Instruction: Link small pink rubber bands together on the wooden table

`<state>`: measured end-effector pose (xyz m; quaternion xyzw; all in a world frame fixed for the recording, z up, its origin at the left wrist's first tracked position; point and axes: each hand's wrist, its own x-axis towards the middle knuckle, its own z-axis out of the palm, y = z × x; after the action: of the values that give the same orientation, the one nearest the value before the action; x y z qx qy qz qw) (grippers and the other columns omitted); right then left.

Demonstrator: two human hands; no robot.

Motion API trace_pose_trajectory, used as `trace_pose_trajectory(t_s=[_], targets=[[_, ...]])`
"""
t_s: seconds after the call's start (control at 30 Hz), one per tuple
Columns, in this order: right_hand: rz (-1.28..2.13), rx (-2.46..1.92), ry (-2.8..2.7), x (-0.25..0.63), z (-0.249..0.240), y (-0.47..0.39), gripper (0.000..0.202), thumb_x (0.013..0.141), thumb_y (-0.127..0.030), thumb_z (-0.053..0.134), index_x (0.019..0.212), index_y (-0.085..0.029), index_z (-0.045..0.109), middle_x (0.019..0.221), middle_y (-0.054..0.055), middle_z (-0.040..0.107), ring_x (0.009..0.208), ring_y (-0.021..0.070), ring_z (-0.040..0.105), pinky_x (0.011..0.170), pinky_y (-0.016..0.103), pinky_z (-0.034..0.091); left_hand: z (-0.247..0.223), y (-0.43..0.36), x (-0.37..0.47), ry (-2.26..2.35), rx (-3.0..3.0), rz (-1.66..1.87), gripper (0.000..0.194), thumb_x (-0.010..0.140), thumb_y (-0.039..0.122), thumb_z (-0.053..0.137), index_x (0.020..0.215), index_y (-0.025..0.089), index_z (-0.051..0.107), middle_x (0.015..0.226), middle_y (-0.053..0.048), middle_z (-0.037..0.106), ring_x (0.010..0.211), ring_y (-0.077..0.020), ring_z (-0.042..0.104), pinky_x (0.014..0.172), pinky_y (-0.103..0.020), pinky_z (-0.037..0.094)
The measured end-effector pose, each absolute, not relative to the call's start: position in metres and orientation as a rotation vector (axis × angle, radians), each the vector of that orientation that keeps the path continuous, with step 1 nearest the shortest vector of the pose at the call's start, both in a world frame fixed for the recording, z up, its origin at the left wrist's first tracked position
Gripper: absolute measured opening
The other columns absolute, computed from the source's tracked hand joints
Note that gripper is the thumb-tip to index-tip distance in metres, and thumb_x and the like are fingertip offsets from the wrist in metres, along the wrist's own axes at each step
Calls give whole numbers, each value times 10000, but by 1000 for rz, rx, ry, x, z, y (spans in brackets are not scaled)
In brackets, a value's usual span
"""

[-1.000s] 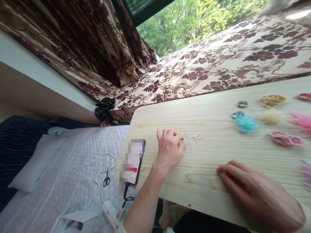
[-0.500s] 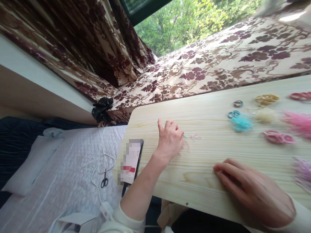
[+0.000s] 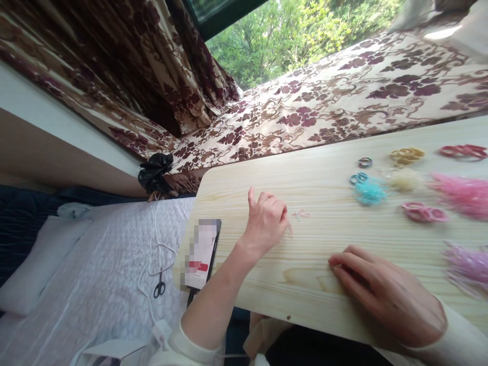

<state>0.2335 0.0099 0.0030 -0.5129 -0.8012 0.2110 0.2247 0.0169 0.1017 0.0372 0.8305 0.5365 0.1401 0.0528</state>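
My left hand point(image 3: 267, 219) is over the left part of the wooden table, thumb raised apart and the other fingers curled down, closed. Thin pale-pink strands point(image 3: 291, 230), like small rubber bands, show at its fingertips; what lies inside is hidden. Just beyond it, a few more pink and pale strands point(image 3: 301, 214) lie on the wood. My right hand point(image 3: 389, 292) rests sideways on the table, thumb tip and forefinger tip together; whether they pinch anything cannot be made out.
At right on the table point(image 3: 244, 190) lie turquoise bands point(image 3: 369, 192), a cream pile point(image 3: 404, 179), yellow hair ties point(image 3: 407, 156), pink hair ties point(image 3: 425, 212), a bright pink pile point(image 3: 463, 193) and a lilac pile point(image 3: 465, 267). A phone point(image 3: 206, 254) lies at left; scissors point(image 3: 159, 285) are on the bed.
The view has shifted slightly. My left hand has slid a little right over the strands, its fingers curling tighter, and fewer strands show beside it. My right hand stays on the table.
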Motion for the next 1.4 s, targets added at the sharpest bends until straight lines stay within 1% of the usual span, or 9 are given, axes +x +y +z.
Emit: trace_pose_trajectory(t_s=[0.1, 0.23, 0.4, 0.5, 0.63, 0.9, 1.13, 1.3, 1.4], targets=[[587, -1402, -2244, 234, 5, 11, 316, 986, -364, 390, 908, -255, 676, 814, 23, 671, 678, 141, 673, 584, 266, 482, 39, 83, 23, 1613, 2307, 645, 170, 803, 59, 601, 711, 201, 621, 828, -3, 708, 983, -170, 634, 1204, -583, 183], [574, -1357, -2224, 233, 11, 16, 321, 975, -336, 387, 898, -240, 683, 774, 20, 678, 615, 131, 670, 536, 256, 484, 42, 63, 33, 1544, 2188, 759, 184, 768, 39, 605, 696, 208, 610, 804, 8, 705, 917, -161, 659, 1184, -558, 255], [512, -1362, -2037, 231, 24, 15, 293, 962, -327, 413, 900, -216, 677, 779, 44, 695, 544, 111, 618, 491, 240, 476, 42, 49, 42, 1464, 2196, 778, 191, 773, 37, 596, 709, 217, 611, 778, 4, 693, 918, -172, 653, 1172, -544, 291], [459, -1334, -1967, 232, 31, 12, 242, 950, -314, 458, 912, -209, 672, 781, 39, 691, 565, 104, 621, 512, 230, 492, 42, 43, 47, 1420, 2235, 776, 188, 786, 47, 591, 712, 218, 617, 774, -5, 689, 930, -184, 649, 1174, -542, 291], [484, -1353, -1918, 233, 32, 11, 210, 937, -304, 481, 934, -209, 669, 799, 40, 693, 588, 106, 628, 519, 227, 505, 45, 40, 52, 1384, 2249, 786, 186, 774, 42, 612, 709, 215, 633, 786, -7, 686, 925, -179, 650, 1184, -540, 285], [456, -1320, -1879, 231, 33, 8, 175, 933, -286, 506, 921, -203, 660, 780, 31, 673, 559, 84, 601, 468, 192, 478, 54, 36, 57, 1327, 2126, 760, 163, 776, 59, 640, 724, 214, 647, 800, -3, 695, 880, -171, 664, 1178, -534, 298], [471, -1339, -1892, 235, 34, 8, 220, 948, -292, 480, 844, -222, 661, 752, 28, 665, 616, 108, 623, 544, 212, 509, 57, 36, 60, 1318, 2081, 727, 164, 783, 68, 640, 730, 223, 640, 820, 5, 703, 903, -174, 664, 1177, -537, 285], [389, -1373, -1912, 248, 41, 5, 201, 944, -313, 504, 852, -231, 662, 775, 37, 675, 657, 132, 644, 612, 237, 534, 54, 38, 59, 1335, 2130, 765, 170, 789, 61, 611, 739, 222, 632, 799, 13, 702, 912, -177, 658, 1167, -523, 287], [318, -1455, -1934, 273, 50, 0, 194, 940, -365, 521, 887, -250, 668, 830, 40, 685, 706, 150, 656, 633, 249, 538, 47, 41, 53, 1381, 2166, 818, 173, 828, 68, 574, 783, 225, 631, 810, 15, 695, 966, -185, 640, 1157, -527, 276]])
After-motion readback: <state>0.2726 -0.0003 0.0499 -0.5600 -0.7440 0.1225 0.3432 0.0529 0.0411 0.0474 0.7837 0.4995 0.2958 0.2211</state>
